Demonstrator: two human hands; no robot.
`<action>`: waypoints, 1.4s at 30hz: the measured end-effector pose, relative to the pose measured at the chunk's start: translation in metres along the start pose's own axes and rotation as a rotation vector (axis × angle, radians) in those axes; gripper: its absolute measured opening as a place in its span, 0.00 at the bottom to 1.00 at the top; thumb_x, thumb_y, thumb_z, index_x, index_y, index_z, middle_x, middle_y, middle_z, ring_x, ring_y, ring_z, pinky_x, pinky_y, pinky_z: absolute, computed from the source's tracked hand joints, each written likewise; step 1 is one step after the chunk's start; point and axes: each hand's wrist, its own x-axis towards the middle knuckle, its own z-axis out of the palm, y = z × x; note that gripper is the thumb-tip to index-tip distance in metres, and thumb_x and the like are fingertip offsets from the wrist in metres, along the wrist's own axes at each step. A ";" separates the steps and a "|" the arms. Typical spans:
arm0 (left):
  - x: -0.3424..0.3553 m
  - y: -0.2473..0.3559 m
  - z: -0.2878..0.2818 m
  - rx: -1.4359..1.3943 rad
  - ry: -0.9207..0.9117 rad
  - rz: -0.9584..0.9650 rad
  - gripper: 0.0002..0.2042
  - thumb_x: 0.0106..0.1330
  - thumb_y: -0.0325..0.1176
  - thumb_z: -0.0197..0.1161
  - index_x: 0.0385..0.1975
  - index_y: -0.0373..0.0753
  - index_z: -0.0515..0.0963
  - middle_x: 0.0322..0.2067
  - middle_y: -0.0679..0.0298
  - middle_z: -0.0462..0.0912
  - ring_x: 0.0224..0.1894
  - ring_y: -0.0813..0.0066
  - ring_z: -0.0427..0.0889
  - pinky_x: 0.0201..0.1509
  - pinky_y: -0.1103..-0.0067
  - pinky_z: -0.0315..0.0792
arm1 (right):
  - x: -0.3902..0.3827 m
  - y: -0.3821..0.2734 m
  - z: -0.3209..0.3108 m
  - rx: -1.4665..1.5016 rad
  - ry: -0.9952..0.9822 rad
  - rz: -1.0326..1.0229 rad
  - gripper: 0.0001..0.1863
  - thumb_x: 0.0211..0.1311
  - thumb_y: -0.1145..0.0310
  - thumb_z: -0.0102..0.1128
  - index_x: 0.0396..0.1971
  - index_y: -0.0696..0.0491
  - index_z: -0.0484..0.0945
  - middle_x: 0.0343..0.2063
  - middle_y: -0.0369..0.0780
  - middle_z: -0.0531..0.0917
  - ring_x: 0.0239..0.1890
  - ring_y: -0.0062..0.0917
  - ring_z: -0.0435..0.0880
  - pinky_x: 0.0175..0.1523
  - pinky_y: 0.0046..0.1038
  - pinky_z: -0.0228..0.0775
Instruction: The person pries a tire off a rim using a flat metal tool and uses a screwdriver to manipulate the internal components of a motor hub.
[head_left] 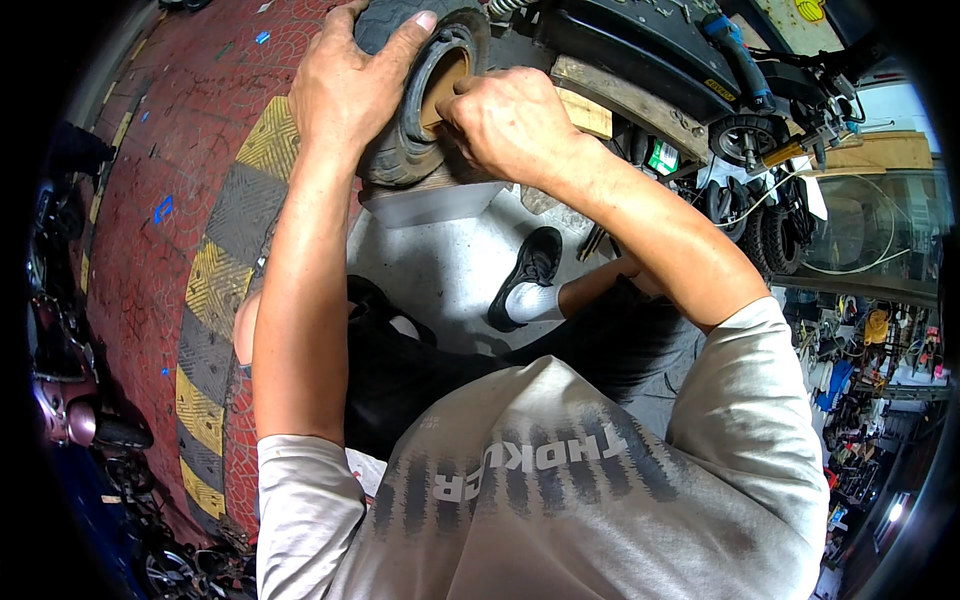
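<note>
A small black tire (400, 165) stands on edge on a low grey block (430, 208) in front of me, its opening turned toward the right. Inside that opening a brownish inner surface (452, 78) shows. My left hand (352, 85) grips the tire from its left side, with the thumb laid over the top edge near the rim of the opening. My right hand (512, 122) is closed, its knuckles up, and its curled fingers reach into the tire's opening. Whatever those fingers pinch is hidden by the hand.
A blue and black power tool (738, 62) lies on a black case (640, 45) at the far right, above a wooden plank (630, 100). A small wheel (745, 138) and more tires (780, 240) are beyond my right arm. A yellow and black ramp strip (222, 285) runs along the left.
</note>
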 end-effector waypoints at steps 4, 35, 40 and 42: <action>0.000 0.001 0.000 -0.009 0.010 0.025 0.46 0.62 0.72 0.69 0.64 0.33 0.79 0.47 0.43 0.90 0.52 0.52 0.91 0.57 0.65 0.81 | 0.002 0.003 -0.002 -0.019 0.034 -0.046 0.08 0.59 0.65 0.63 0.28 0.51 0.88 0.23 0.43 0.89 0.29 0.35 0.92 0.35 0.37 0.83; 0.003 -0.001 0.001 -0.053 -0.011 -0.034 0.41 0.63 0.68 0.71 0.63 0.36 0.80 0.48 0.46 0.91 0.53 0.56 0.90 0.60 0.67 0.80 | 0.020 0.063 0.037 0.897 -0.039 0.708 0.16 0.65 0.56 0.71 0.38 0.54 0.93 0.24 0.40 0.88 0.32 0.26 0.88 0.42 0.32 0.78; 0.004 -0.005 0.000 -0.039 -0.002 -0.012 0.41 0.63 0.68 0.71 0.63 0.35 0.80 0.48 0.46 0.91 0.53 0.54 0.90 0.60 0.66 0.80 | 0.018 0.061 0.044 1.231 -0.024 0.862 0.11 0.67 0.64 0.71 0.35 0.57 0.92 0.24 0.36 0.87 0.27 0.17 0.80 0.33 0.26 0.71; 0.005 -0.004 0.000 -0.036 -0.005 0.001 0.42 0.63 0.68 0.71 0.63 0.35 0.80 0.48 0.46 0.91 0.53 0.54 0.91 0.60 0.66 0.80 | 0.016 0.062 0.046 1.299 -0.014 0.882 0.10 0.68 0.65 0.71 0.34 0.57 0.92 0.23 0.35 0.86 0.26 0.16 0.78 0.31 0.25 0.68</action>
